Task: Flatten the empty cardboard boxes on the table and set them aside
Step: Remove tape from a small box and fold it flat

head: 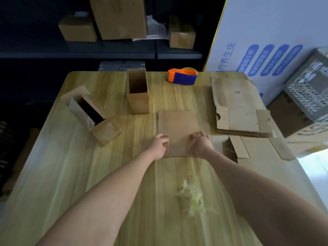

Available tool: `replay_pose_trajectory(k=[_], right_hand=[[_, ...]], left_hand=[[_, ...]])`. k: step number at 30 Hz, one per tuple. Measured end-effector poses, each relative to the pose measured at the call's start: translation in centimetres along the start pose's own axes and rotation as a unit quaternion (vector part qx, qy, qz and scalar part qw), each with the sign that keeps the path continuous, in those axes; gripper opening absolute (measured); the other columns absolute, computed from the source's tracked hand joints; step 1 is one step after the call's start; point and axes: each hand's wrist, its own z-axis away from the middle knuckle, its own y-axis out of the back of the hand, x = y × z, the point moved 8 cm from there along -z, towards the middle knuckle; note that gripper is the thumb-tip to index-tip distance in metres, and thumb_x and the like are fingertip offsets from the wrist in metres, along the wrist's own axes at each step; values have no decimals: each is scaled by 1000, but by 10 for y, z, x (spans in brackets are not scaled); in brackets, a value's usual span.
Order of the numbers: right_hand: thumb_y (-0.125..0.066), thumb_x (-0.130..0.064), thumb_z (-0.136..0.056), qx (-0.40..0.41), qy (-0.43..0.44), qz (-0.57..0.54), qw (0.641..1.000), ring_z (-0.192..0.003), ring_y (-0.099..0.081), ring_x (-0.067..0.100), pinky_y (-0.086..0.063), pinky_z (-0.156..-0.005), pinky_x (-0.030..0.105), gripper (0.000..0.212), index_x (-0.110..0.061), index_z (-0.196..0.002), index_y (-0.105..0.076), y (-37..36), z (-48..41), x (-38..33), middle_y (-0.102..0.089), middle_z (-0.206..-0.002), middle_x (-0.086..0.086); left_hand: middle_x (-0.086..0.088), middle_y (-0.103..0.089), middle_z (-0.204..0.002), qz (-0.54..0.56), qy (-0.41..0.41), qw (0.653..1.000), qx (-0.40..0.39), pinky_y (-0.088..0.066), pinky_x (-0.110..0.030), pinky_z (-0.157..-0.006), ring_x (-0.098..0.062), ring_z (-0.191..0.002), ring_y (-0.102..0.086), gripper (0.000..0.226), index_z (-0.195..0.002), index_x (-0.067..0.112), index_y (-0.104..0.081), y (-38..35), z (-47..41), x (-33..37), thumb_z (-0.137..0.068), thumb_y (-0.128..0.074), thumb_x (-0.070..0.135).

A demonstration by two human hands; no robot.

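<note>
Flattened box (pixel 178 128) flat on counter (pixel 71 174), dead centre, just ahead of both hands. Long axis runs away from person.

Left hand (pixel 158 145) at near-left edge, thumb on top, appears to pinch edge. Right hand (pixel 201 143) on near-right corner, fingers laid on top, pressing, not gripping.

Stack of flattened boxes (pixel 239 110) lies right and farther back, nearer right hand, so set-aside move likely goes rightward.

Upright open box (pixel 138 93) behind and tilted open box (pixel 90 114) far left not yet flattened; both nearer left hand.
</note>
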Motion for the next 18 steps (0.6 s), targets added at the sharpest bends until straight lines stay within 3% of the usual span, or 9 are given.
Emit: replay_pose_trajectory(k=[4, 6, 8, 13, 18], right_hand=[[-57, -32, -88, -32, -8, 15, 999, -141, -12, 36, -18, -115, 39, 64, -25, -146, -30, -12, -5, 9, -15, -155, 3], [-55, -28, -89, -39, -6, 31, 999, -143, -10, 33, -17, -116, 44, 63, -24, -146, -29, -8, -3, 8, -18, -154, 3], [-52, -17, -89, 13, -11, -1, 1000, -143, -16, 30, -18, -116, 43, 56, -21, -143, -36, 8, 3, 1, -27, -152, 5], [-54, -16, -93, 132, 53, -73, 987, -131, -39, 26, -35, -107, 35, 46, -13, -138, -45, 58, 38, -59, -44, -144, 6], [-58, -16, -91, 199, 210, -63, 955, -126, -45, 25, -38, -103, 37, 42, -14, -132, -51, 90, 85, -176, -53, -135, 5]], left_hand=[[1, -25, -152, -48, -5, 999, 5, -28, -17, -97, -19, -134, -33, 45, -138, 17, -47, 3, -8, -4, -96, -38, 2], [2, -26, -150, -77, -16, 997, -21, -30, -21, -98, -20, -133, -35, 47, -139, 19, -46, 5, -4, 2, -96, -38, 2], [0, -30, -148, -87, -31, 996, -10, -30, -27, -103, -23, -133, -36, 52, -140, 19, -44, 16, 3, 11, -94, -35, -4], [-3, -46, -135, -85, -120, 981, 129, -43, -32, -97, -24, -117, -51, 48, -135, 15, -50, 77, 46, 45, -93, -36, -6], [-3, -58, -122, -100, -222, 924, 294, -48, -36, -95, -21, -109, -56, 37, -123, 13, -60, 158, 123, 59, -94, -41, 0]])
